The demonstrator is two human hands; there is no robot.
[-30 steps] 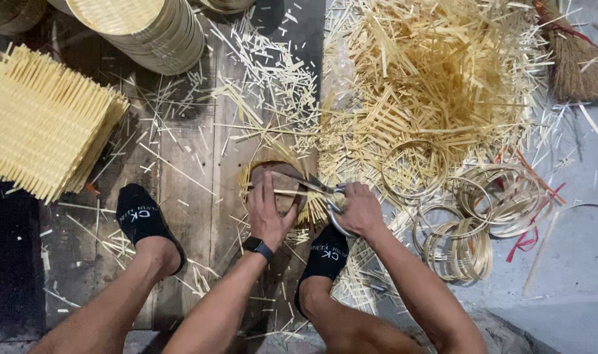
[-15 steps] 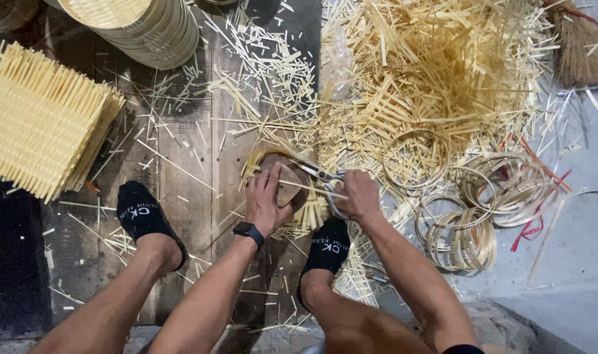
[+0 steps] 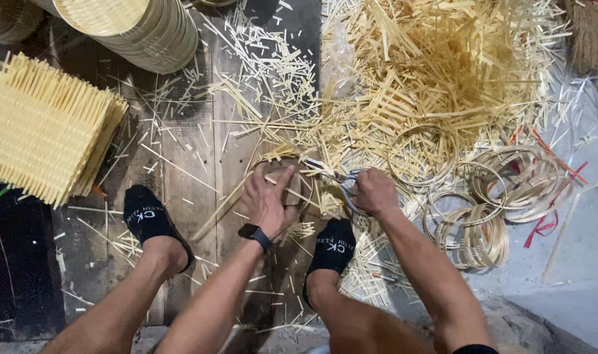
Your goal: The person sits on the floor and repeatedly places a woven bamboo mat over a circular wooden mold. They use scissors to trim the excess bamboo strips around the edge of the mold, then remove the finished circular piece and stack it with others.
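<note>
My left hand (image 3: 270, 198) presses flat on a small round woven bamboo piece (image 3: 280, 157) lying on the wooden floor between my feet. My right hand (image 3: 373, 190) grips metal scissors (image 3: 333, 176), whose blades point left at the piece's ragged edge of protruding strips. A dark watch sits on my left wrist. Most of the piece is hidden under my left palm.
A big heap of bamboo offcuts (image 3: 443, 65) lies ahead on the right. Bamboo rings (image 3: 473, 223) are piled to the right. A stack of square woven mats (image 3: 43, 134) sits left, stacked round baskets (image 3: 135, 26) at top left. My socked feet (image 3: 148, 219) rest on the boards.
The scissors have shifted slightly along the piece's upper edge. My left hand stays pressed on the piece. The view has moved a little closer.
</note>
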